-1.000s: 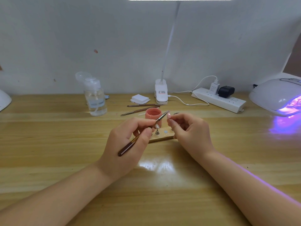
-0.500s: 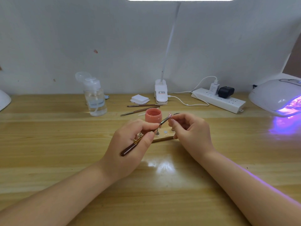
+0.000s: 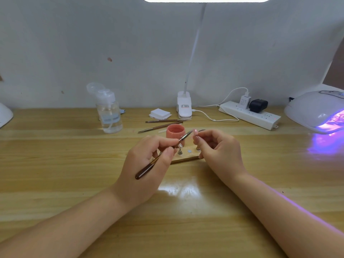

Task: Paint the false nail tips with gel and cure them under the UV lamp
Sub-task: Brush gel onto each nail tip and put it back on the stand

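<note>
Centre of frame, over the bench (image 3: 55, 164): both hands meet just above a small wooden stand (image 3: 186, 157).
Left hand (image 3: 149, 164): fingers pinch a dark-handled brush (image 3: 160, 157) pen-fashion, bristle end angled up and right toward the nail tip; the low grip likely steadies fine strokes.
Right hand (image 3: 217, 146): fingers curled, pinching a nail tip (image 3: 195, 131) raised to brush height, presumably so the surface faces the light overhead.
Brush tip: at or just beside the nail tip; contact too small to confirm.
Gel pot (image 3: 175, 134): pink, open, directly behind the hands, near enough for reloading the brush.
Stand: carries one mounted tip on a peg (image 3: 180, 148); another peg partly hidden by the right hand.
UV lamp (image 3: 316, 110): right edge of frame, glowing violet, well apart from the hands; seems switched on ready for curing.
Spare brushes (image 3: 162, 123): lying behind the pot, upper centre.
Pump bottle (image 3: 108, 112): left of the pot, clear liquid.
Step judged: coating in hand; curing not yet begun for this tip.
</note>
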`<state>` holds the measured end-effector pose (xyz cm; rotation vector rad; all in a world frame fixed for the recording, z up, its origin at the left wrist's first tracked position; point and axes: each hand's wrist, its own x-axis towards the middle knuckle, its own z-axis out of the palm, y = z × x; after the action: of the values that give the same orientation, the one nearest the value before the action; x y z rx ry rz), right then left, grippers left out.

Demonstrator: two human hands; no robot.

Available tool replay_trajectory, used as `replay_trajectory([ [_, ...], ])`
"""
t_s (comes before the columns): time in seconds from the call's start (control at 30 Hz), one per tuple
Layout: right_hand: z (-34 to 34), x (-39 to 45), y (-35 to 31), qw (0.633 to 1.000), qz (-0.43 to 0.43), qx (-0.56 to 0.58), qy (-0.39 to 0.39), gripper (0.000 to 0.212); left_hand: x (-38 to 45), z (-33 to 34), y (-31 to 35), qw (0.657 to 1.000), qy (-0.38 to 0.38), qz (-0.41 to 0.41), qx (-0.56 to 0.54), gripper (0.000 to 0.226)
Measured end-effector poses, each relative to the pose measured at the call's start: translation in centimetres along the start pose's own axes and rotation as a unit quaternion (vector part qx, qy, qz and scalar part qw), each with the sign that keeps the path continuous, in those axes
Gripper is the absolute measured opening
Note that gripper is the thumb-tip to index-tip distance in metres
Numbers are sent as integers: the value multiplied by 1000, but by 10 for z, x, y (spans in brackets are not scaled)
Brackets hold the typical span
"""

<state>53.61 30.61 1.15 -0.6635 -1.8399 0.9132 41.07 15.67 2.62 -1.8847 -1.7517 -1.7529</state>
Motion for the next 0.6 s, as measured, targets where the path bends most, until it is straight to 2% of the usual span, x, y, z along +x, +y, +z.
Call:
replay_trajectory([
  [0.17, 0, 0, 0, 1000, -4, -3, -1, 7, 0, -1, -1, 1000, -19, 7, 12, 21],
  [0.3, 0, 1, 2, 1000, 7, 2, 16, 14, -1, -1, -1, 1000, 19, 1, -10, 19],
  [0.43, 1, 0, 0, 1000, -5, -13, 9, 8, 2, 1, -1, 999, 44, -23, -20, 19],
  [0.6, 0, -1, -1, 1000, -16, -12, 2, 3, 2, 2, -3, 1000, 0, 3, 7, 22],
])
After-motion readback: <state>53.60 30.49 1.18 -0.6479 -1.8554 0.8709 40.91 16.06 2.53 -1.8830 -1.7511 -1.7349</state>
